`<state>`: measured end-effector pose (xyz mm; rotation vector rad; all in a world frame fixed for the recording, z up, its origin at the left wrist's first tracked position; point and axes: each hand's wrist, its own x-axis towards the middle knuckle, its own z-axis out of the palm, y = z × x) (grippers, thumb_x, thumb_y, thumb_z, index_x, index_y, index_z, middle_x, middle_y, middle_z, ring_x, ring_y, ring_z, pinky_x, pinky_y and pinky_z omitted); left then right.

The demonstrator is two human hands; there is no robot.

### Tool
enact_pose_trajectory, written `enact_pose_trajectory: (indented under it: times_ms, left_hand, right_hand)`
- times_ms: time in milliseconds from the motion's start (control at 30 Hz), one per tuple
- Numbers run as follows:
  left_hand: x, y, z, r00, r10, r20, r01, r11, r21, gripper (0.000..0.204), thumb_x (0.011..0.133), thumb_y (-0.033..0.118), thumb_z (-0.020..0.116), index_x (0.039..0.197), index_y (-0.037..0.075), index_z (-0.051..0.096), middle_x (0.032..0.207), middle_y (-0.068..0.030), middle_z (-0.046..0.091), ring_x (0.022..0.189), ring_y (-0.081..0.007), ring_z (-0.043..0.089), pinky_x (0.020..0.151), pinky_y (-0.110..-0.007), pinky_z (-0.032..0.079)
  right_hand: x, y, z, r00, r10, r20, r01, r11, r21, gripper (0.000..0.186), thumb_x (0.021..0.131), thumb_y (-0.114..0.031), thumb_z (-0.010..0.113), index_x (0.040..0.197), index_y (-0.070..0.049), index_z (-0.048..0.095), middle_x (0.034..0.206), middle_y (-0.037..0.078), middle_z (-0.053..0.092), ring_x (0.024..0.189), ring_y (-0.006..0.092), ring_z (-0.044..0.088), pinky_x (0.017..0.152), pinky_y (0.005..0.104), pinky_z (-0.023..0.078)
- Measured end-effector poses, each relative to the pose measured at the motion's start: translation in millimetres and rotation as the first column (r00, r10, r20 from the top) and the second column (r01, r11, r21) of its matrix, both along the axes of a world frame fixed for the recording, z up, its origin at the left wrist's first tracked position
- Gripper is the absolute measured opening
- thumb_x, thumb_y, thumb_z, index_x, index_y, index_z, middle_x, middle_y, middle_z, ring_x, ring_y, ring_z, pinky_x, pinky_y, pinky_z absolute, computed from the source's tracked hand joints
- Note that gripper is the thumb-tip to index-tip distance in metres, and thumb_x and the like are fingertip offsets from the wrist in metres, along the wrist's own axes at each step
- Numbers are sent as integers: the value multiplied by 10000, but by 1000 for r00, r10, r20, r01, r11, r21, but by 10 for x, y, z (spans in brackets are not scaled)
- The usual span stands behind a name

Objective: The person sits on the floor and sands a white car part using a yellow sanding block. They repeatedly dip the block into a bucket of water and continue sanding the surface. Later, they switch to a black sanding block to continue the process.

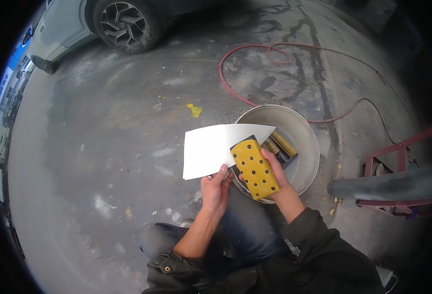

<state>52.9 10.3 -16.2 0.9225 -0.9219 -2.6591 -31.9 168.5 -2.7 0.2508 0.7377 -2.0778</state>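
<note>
My right hand [278, 175] is closed round a yellow sanding block [254, 168], whose face is dotted with several dark holes and turned up toward me. In my left hand [215, 190] is a blank white sheet [207, 149], pinched at its near edge with the thumb on top. The sheet spreads away to the left, and its right part reaches behind the block and over the rim of a round, pale tub [308, 171]. Inside that tub lie a yellow roll-shaped piece [284, 142] and dark block-like pieces, partly hidden by the sheet and my right hand.
A red hose [222, 73] loops over the stained floor behind the tub. To the right stands a dark red metal frame [370, 166] with a dark, rounded padded bar [387, 185]. A light-coloured car [61, 29] is parked at the far left. Yellow scraps [195, 110] lie on the floor.
</note>
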Motion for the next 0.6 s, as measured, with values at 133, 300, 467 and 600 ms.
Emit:
enact_pose_trajectory:
  times_ms: [133,300,467,600]
  left_hand:
    - [153,-147,-17,968,-193,160,206,976,-75,238,986,135,691,1209,76,632,1195,-34,695,1074,-123,615,886,-321,498]
    - [472,-429,59,736,-518,436,671,644,-367,162,966,156,728,1047,27,674,908,-53,738,766,-109,644,665,-260,511]
    - [310,-693,280,923,-99,371,383,208,-900,332,911,226,781,1109,-14,665,1017,-107,726,905,-203,664,792,-326,533]
    - [-56,-765,120,962,-160,221,207,-101,-973,499,885,319,780,1244,5,632,1320,-166,636,1225,-322,573,1009,-424,465]
  right_hand:
    - [1,-24,-102,999,19,26,-19,1000,7,570,1001,-477,581,1383,-54,559,1234,148,664,1016,289,685,833,451,599]
    - [-59,18,-167,997,74,2,-74,996,59,556,1004,-461,584,1382,-53,567,1253,148,662,1063,268,676,848,456,604]
    - [-129,106,-82,992,126,-30,-118,974,195,532,1005,-434,591,1376,-53,576,1249,144,669,1071,262,677,843,455,606]
    - [-140,60,66,988,153,-5,-148,962,230,533,1000,-430,602,1367,-44,578,1213,149,677,1038,269,685,836,447,607]
